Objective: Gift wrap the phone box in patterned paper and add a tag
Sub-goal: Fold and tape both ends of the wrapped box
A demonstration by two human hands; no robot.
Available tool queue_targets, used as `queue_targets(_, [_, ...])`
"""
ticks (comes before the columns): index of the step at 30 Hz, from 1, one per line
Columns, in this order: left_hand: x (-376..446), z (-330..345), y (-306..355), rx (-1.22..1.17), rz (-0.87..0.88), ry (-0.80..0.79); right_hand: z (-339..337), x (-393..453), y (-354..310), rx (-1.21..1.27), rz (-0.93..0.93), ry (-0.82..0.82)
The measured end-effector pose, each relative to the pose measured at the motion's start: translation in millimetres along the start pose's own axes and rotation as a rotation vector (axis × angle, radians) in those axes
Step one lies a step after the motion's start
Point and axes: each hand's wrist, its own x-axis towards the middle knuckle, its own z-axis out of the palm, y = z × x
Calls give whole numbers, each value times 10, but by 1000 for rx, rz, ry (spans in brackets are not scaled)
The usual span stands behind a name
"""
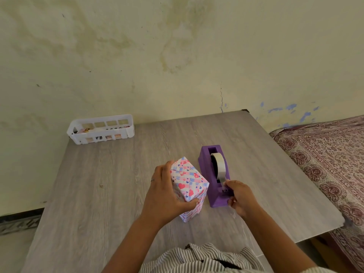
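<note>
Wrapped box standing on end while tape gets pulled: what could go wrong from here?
1. The wrapped box stands upright on the table, steadied only by the left hand; a slip could tip it and loosen the folded top flaps.
2. The right hand pinches tape at the purple tape dispenser; a sideways pull may drag the dispenser or twist the tape.

White basket (pixel 100 129), contents unclear, at table's (pixel 98 194) far corner; patterned cloth (pixel 325 150) beside.
</note>
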Motion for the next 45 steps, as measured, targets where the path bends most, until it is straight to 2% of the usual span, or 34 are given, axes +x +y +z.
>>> queue_targets(3, [-1, -7, -5, -14, 0, 8, 5, 18, 35, 146, 17, -1])
queue_targets(14, [11, 7, 8, -15, -4, 7, -27, 16, 249, 350, -196, -99])
queue_targets(23, [34, 2, 25, -7, -9, 1, -59, 65, 298, 463, -187, -116])
queue_targets(26, [35, 8, 9, 5, -10, -3, -62, 52, 285, 366, -216, -75])
queue_targets(31, [27, -6, 16, -5, -10, -3, -131, -11, 185, 7, -311, 30])
queue_targets(34, [27, -12, 25, -2, -10, -6, -223, -46, 31, -79, -188, 57])
queue_targets(39, [31, -13, 34, -8, -10, -8, -237, -27, 5, -65, 57, 5])
queue_targets(42, [19, -24, 30, -21, -6, -4, -235, -16, 36, -70, 95, 4])
queue_targets(45, [10, -31, 25, -30, 1, -1, -246, -31, 66, -121, 45, -9])
